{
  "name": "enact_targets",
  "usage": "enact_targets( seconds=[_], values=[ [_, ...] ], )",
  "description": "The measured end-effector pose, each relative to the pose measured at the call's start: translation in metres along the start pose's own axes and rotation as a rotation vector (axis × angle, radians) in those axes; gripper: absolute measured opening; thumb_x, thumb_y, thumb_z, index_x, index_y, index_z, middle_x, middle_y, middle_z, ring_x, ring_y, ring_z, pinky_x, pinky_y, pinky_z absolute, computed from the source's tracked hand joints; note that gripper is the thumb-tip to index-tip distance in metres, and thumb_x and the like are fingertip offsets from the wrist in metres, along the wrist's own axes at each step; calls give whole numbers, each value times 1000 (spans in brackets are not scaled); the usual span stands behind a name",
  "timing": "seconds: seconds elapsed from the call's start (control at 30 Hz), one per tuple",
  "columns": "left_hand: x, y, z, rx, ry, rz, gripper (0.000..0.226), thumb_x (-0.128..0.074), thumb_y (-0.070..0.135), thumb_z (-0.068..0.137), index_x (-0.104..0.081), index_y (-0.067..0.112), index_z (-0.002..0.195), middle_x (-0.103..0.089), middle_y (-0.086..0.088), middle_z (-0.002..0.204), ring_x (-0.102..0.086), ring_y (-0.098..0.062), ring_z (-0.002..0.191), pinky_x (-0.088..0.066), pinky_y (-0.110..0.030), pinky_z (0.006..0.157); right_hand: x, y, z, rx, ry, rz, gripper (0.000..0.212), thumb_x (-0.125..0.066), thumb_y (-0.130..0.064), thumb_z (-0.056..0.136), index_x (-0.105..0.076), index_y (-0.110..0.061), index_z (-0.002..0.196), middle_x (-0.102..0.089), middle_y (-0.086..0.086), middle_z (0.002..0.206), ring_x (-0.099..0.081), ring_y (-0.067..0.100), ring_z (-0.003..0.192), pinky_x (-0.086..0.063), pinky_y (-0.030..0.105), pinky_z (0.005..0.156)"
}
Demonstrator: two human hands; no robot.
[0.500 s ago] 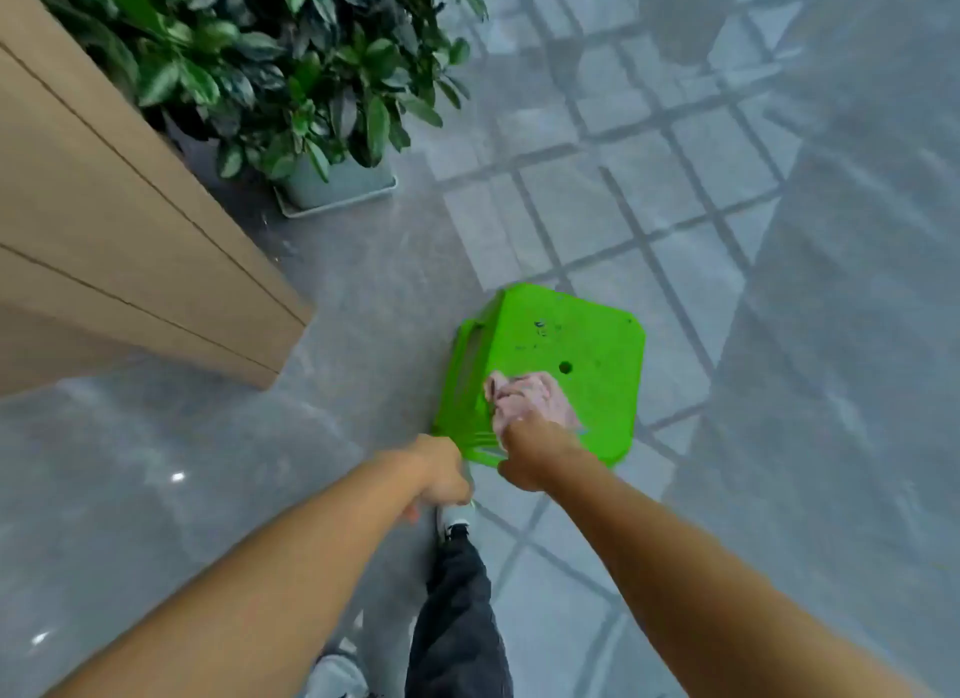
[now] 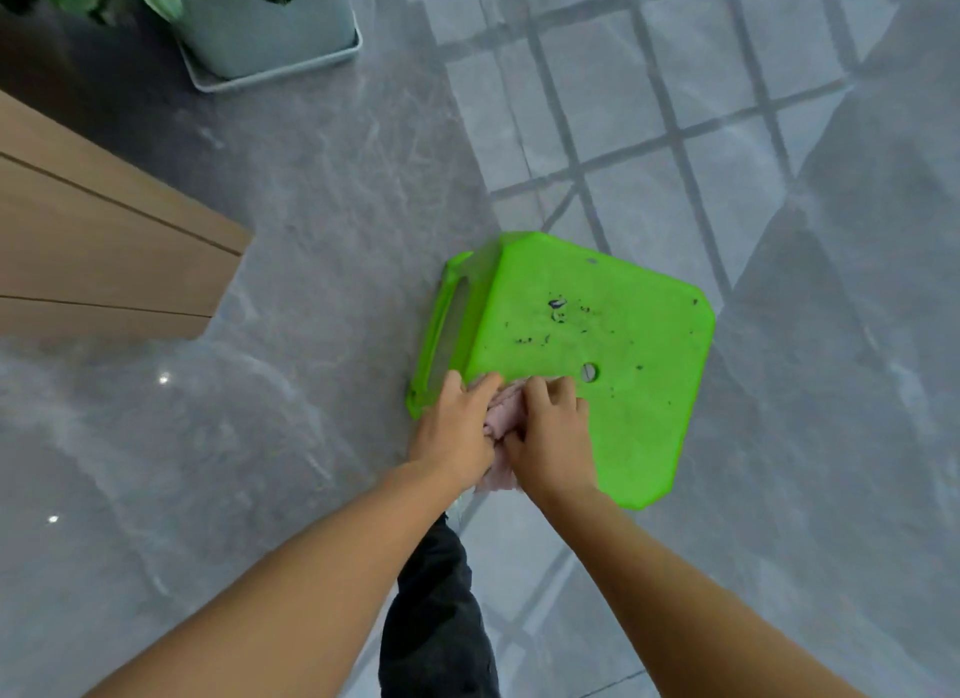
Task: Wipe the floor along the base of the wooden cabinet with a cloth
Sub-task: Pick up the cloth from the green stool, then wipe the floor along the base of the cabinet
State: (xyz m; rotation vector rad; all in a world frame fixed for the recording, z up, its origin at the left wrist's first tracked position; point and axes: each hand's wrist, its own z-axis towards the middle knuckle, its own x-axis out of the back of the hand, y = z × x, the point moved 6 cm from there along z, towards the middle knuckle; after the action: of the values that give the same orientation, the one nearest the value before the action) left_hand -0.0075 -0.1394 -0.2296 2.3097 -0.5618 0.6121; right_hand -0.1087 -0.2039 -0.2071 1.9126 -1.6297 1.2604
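A crumpled pink cloth (image 2: 503, 417) lies at the near left corner of a bright green plastic stool (image 2: 613, 354) that stands on the grey floor. My left hand (image 2: 457, 427) and my right hand (image 2: 553, 432) both grip the cloth, side by side, and hide most of it. The wooden cabinet (image 2: 104, 250) stands at the left, its corner about a stool's width away from my hands. Grey marble floor (image 2: 311, 261) runs along its base.
A potted plant in a pale green pot (image 2: 270, 27) on a tray sits at the top left beyond the cabinet corner. My dark trouser leg (image 2: 436, 619) and shoe are below my hands. Window-grid shadows cross the floor at the right.
The view has dropped closer to the stool. My left hand has moved from the stool's edge onto the cloth, so both hands now hold it.
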Motion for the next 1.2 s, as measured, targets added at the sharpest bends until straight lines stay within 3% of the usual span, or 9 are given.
enact_targets(
  seconds=[0.27, 0.47, 0.63, 0.77, 0.87, 0.97, 1.07, 1.13, 1.2],
  values=[
    [18, -70, -6, -47, 37, -332, 34, -61, 16, 79, -57, 30, 109, -49, -3, 96, -61, -35, 89, -53, -45, 79, -20, -59, 2, 77, 31, 34, 33, -59, 3, 71, -53, -7, 102, -50, 19, 113, -45, 36, 96, -44, 48, 82],
    [70, -214, -22, 196, 203, -415, 26, -63, 13, 85, -66, 16, 111, -65, -15, 103, -62, -36, 98, -47, -37, 79, -87, -188, 28, 384, -162, 26, 20, -62, -1, 76, -56, -10, 93, -50, 13, 97, -52, 35, 92, -46, 40, 80],
    [82, -358, 9, 339, 302, -490, 9, -66, 28, 83, -57, 31, 81, -67, 4, 80, -62, -24, 74, -50, -25, 60, -197, -270, 90, 495, -185, 128, 20, -61, -2, 79, -63, -12, 95, -56, 16, 97, -56, 36, 93, -50, 42, 81],
    [53, -469, 65, 477, 378, -601, 10, -69, 30, 83, -61, 28, 79, -71, -10, 86, -68, -40, 86, -60, -55, 70, -305, -303, 158, 588, -215, 152, 24, -60, -6, 81, -68, -16, 102, -54, 13, 102, -56, 33, 94, -50, 37, 80],
    [27, -528, 129, 505, 477, -724, 18, -67, 28, 88, -56, 27, 74, -64, -6, 78, -67, -39, 81, -58, -60, 77, -367, -322, 221, 704, -155, 74, 27, -56, -7, 85, -66, -12, 110, -50, 17, 116, -54, 33, 103, -50, 38, 83],
    [18, -567, 198, 456, 692, -859, 13, -65, 33, 92, -59, 22, 97, -65, -3, 93, -67, -35, 97, -55, -51, 91, -401, -332, 290, 713, -19, 84, 25, -57, -6, 88, -62, -9, 112, -45, 16, 128, -51, 33, 110, -52, 43, 87],
    [-2, -613, 219, 637, 821, -398, 54, -60, 59, 85, -59, 25, 128, -54, -13, 137, -51, -42, 121, -37, -49, 102, -440, -337, 328, 794, 81, -76, 38, -59, -13, 89, -58, -8, 126, -43, 21, 141, -44, 41, 120, -48, 50, 92],
    [-19, -623, 215, 564, 875, 34, 64, -52, 63, 84, -55, 26, 135, -47, -19, 147, -47, -46, 124, -34, -55, 100, -468, -335, 325, 914, 80, -159, 52, -58, -32, 92, -51, -13, 140, -39, 25, 149, -37, 45, 130, -37, 54, 106],
    [-46, -634, 214, 464, 831, 263, 71, -46, 60, 87, -47, 19, 145, -39, -22, 157, -37, -48, 141, -27, -59, 111, -494, -334, 316, 954, 48, -259, 62, -48, -51, 94, -36, -26, 150, -29, 24, 156, -24, 48, 141, -21, 61, 115]
  ],
)
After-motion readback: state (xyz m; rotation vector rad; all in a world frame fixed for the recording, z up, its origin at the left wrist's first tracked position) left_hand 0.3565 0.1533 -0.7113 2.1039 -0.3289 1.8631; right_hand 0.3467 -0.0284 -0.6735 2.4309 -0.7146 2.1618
